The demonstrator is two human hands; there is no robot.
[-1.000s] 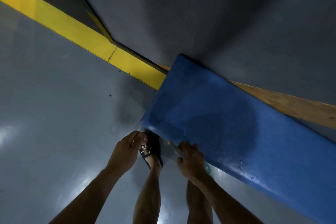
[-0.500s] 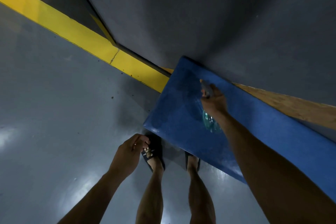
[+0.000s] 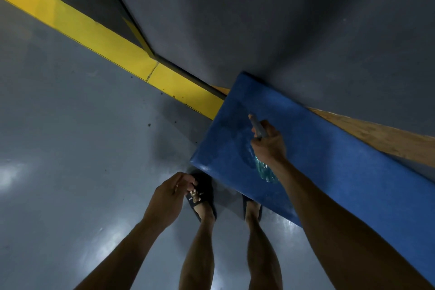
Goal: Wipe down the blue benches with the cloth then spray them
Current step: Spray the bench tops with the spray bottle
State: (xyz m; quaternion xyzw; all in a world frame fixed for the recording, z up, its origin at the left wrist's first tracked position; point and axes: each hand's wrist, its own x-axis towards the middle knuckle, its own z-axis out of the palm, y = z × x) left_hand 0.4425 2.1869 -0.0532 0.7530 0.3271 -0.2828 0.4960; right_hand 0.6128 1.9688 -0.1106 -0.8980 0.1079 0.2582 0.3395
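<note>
This looks like a gym or sports hall rather than a home. A glossy grey painted floor (image 3: 70, 148) carries a broad yellow line (image 3: 101, 42) along the foot of a dark grey wall (image 3: 282, 30), and a long padded blue bench (image 3: 329, 172) stands against that wall with a bare wooden board (image 3: 376, 139) behind it. The light is dim, with pale reflections on the floor.

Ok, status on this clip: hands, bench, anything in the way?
Right hand grips spray bottle over blue bench, nozzle toward its end. Left hand loosely curled, nothing visibly held. No cloth visible. Bench top unobstructed.
</note>
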